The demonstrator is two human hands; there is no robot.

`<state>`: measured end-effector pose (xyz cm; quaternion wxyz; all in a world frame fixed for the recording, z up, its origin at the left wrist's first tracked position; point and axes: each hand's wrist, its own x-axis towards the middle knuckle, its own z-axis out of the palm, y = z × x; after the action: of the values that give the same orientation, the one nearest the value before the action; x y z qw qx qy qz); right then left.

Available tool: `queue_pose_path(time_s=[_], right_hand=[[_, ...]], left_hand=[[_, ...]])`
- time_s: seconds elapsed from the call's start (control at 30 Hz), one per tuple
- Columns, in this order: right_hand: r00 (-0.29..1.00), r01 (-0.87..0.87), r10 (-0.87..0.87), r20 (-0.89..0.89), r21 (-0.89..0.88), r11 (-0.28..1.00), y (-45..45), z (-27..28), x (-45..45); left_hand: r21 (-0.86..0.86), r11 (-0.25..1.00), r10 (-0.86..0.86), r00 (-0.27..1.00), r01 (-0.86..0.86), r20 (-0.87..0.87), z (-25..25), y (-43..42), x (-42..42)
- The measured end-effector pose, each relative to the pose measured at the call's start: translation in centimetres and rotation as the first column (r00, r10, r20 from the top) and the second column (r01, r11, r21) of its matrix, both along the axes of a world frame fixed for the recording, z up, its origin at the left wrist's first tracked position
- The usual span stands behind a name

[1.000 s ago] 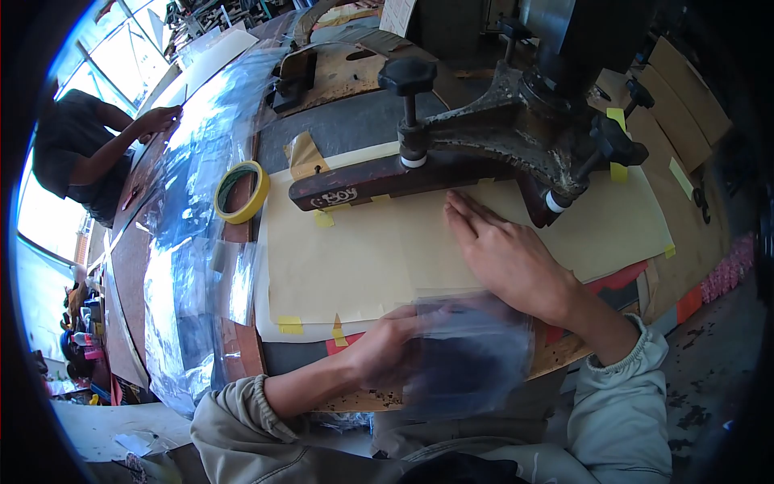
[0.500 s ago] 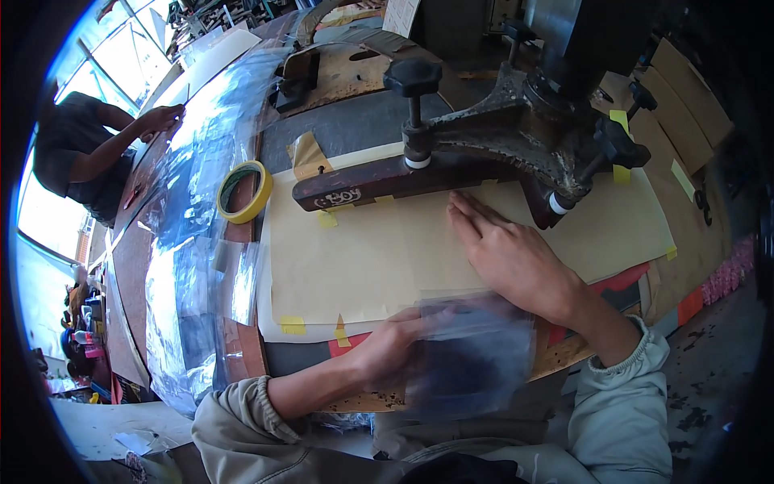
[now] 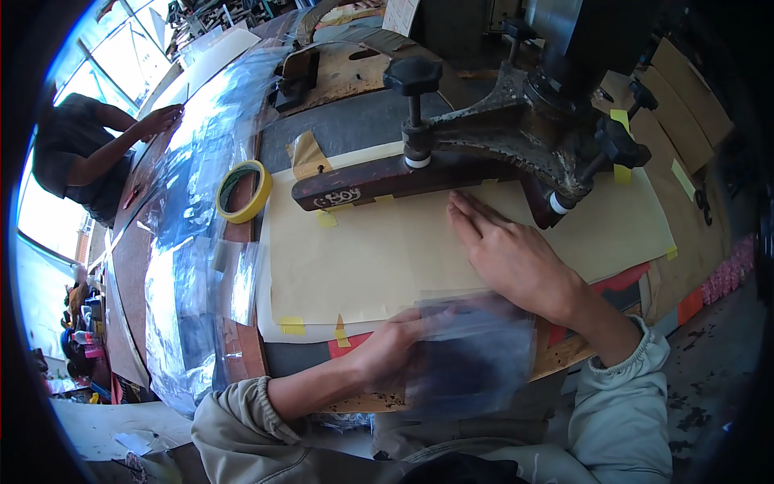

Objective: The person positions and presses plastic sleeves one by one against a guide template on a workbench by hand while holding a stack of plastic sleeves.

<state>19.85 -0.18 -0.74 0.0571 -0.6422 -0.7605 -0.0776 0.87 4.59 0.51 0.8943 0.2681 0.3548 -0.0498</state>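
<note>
My left hand [image 3: 395,345] is closed on the left edge of a clear plastic sheet [image 3: 472,359], which hangs over the front edge of the table. Part of the sheet passes behind my left fingers, and its outline is slightly smeared. My right hand [image 3: 516,262] lies with fingers stretched out on the cream paper [image 3: 355,266]. Its fingertips are at the lower side of a dark metal bar [image 3: 363,189] with white writing. Above the bar stands a dark metal clamp frame [image 3: 504,125] with black knobs. Yellow tape pieces [image 3: 293,325] sit along the paper's edges.
A yellow tape roll [image 3: 244,192] stands left of the paper. Many clear plastic sheets [image 3: 189,274] cover the table's left side. At the far left a co-worker [image 3: 76,157] stands at the table. Scissors [image 3: 703,207] and cardboard [image 3: 685,97] are on the right.
</note>
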Motion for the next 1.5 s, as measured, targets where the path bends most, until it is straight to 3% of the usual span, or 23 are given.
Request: queue_pose_path(time_s=[0.27, 0.67, 0.77, 0.87, 0.97, 1.07, 1.1, 1.13, 1.2, 1.33, 1.4, 1.5], right_hand=[[1.0, 0.001, -0.001, -0.012, 0.0, 1.0, -0.1, 0.0, -0.1], [0.999, 0.016, -0.015, -0.028, 0.02, 1.0, 0.0, -0.2, -0.3], [0.999, 0.019, -0.019, -0.032, 0.018, 1.0, 0.0, -0.2, -0.3], [1.0, -0.01, 0.013, -0.028, 0.086, 0.996, 0.1, -0.3, -0.3], [1.0, -0.008, 0.01, -0.023, 0.086, 0.996, 0.1, -0.2, -0.4], [0.999, -0.004, 0.007, -0.037, 0.087, 0.996, 0.0, -0.3, -0.4], [0.999, -0.002, 0.005, -0.035, 0.086, 0.996, 0.0, -0.3, -0.4], [0.999, -0.001, 0.004, -0.032, 0.085, 0.996, 0.0, -0.3, -0.3], [1.0, 0.001, 0.002, -0.031, 0.082, 0.997, 0.0, -0.4, -0.3], [1.0, -0.002, 0.004, -0.03, 0.084, 0.996, 0.1, -0.4, -0.3], [1.0, -0.005, 0.008, -0.026, 0.087, 0.996, 0.1, -0.4, -0.3], [1.0, -0.001, 0.003, -0.025, 0.091, 0.996, 0.1, -0.5, -0.3]], left_hand=[[0.029, 0.996, -0.079, 0.997, 0.078, 0.026, -0.1, 0.4, -0.4], [-0.045, 0.999, -0.003, 0.998, 0.005, 0.057, -1.0, 0.2, -0.5], [-0.142, 0.99, 0.033, 0.994, -0.018, 0.101, -1.7, 0.3, -0.6], [-0.202, 0.979, 0.033, 0.962, 0.024, 0.271, -2.9, 0.8, -1.6], [0.013, 0.999, -0.04, 0.999, 0.041, -0.008, -0.9, 0.4, -1.0], [0.008, 1.0, -0.006, 1.0, 0.006, 0.024, -1.2, 0.2, -0.9], [0.322, 0.947, -0.073, 0.974, 0.0, 0.215, -2.3, 0.0, -1.2], [0.596, 0.8, -0.194, 0.91, -0.07, 0.367, -4.3, -0.2, -1.8], [0.76, 0.639, -0.289, 0.877, -0.122, 0.384, -4.0, -0.5, -1.7], [0.441, 0.897, -0.073, 0.996, 0.04, 0.059, -1.7, -0.3, -1.4], [0.335, 0.94, -0.051, 0.998, 0.061, -0.039, -1.2, 0.0, -1.3], [0.406, 0.909, -0.09, 0.996, 0.09, -0.019, -1.5, 0.1, -1.6]])
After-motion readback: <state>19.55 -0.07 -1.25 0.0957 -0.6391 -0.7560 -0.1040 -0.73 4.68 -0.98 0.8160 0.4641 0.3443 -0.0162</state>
